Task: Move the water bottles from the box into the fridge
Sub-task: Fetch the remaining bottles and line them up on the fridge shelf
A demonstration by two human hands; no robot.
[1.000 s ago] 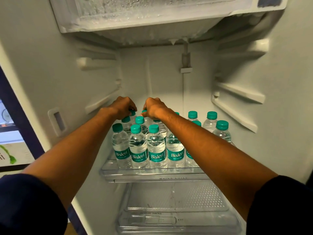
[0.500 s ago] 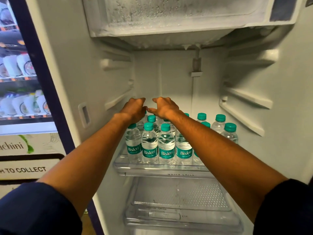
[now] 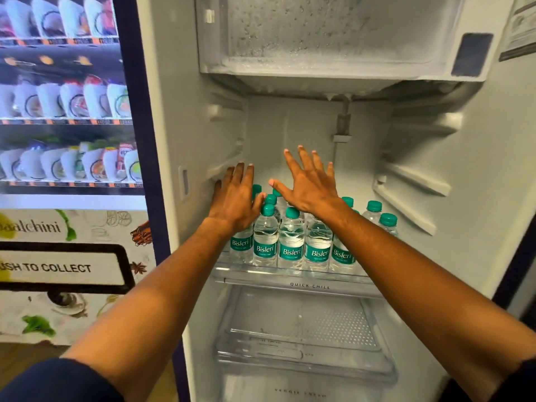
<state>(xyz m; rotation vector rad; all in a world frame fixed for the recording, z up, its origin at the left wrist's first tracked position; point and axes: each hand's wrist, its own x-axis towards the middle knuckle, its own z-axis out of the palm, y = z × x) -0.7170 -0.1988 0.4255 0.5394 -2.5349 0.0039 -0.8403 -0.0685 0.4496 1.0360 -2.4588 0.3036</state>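
Left hand point(image 3: 232, 198) and right hand point(image 3: 307, 184) both splayed, holding nothing, above the bottles point(image 3: 290, 239) packed on the shelf point(image 3: 293, 281), left side. Small PET, likely light, slick, squashy: grab below the cap. Free shelf room far right; side ribs point(image 3: 406, 210) close.
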